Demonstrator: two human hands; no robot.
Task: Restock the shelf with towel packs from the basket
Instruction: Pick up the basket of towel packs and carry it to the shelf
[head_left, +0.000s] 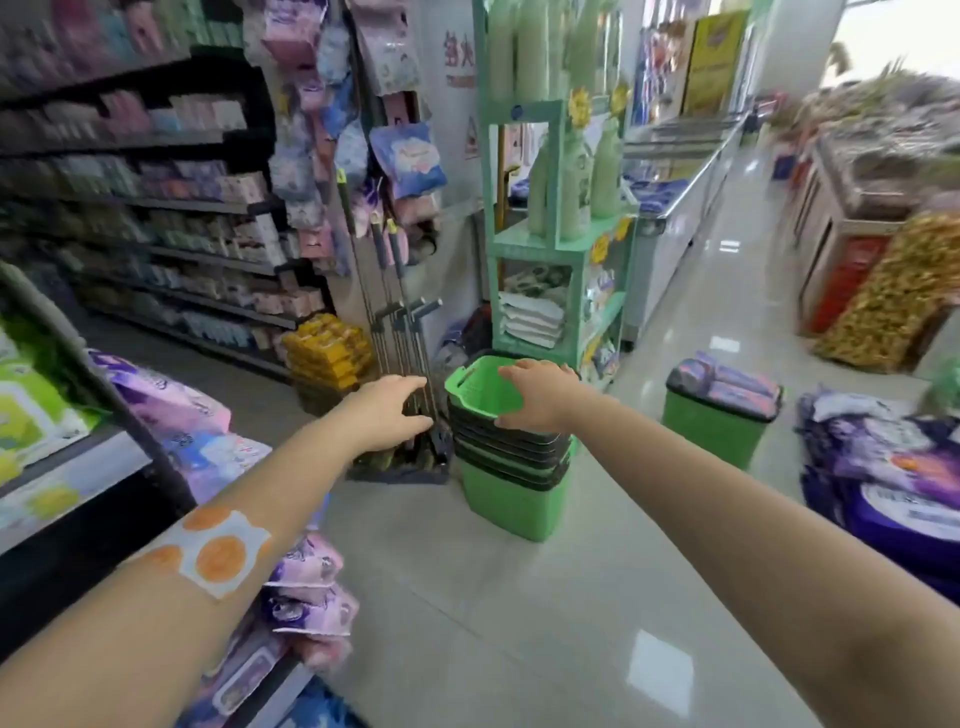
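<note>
Both arms reached forward over the floor. The right hand (537, 397) curled its fingers over the near rim of the top green basket (480, 387), gripping it; the left hand (387, 410) hung beside it, fingers loosely extended, holding nothing. That basket sat tilted on a stack of green baskets (511, 467), its open mouth turned up and leftward. Just left of the stack stood a rack of mop handles (400, 332), close behind the left hand. A second green basket (719, 415), well to the right, stood upright with purple towel packs (727, 382) lying lengthwise across its top. More purple packs lay on the shelf (130, 467) at the left.
</note>
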